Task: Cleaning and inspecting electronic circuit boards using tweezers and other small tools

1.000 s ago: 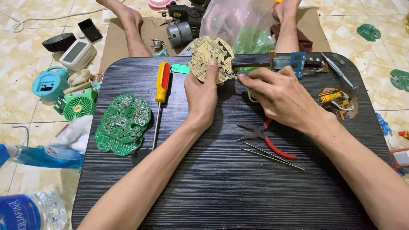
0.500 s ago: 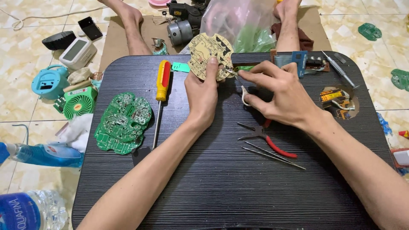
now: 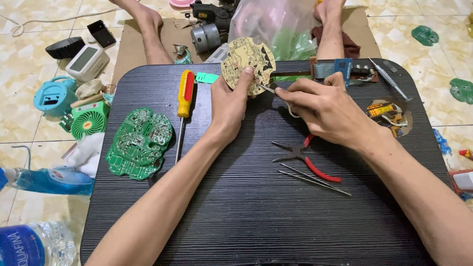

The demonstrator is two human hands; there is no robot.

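Left hand point(image 3: 229, 106) fingers grip round board point(image 3: 248, 63) | right hand point(image 3: 320, 111) pinches thin tool point(image 3: 267, 88), mostly hidden

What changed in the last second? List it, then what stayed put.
The left hand has tilted the round tan circuit board up off the table, its face now toward the camera. The right hand has brought a thin metal tool to the board's lower edge. The green board, screwdriver and pliers stayed put.
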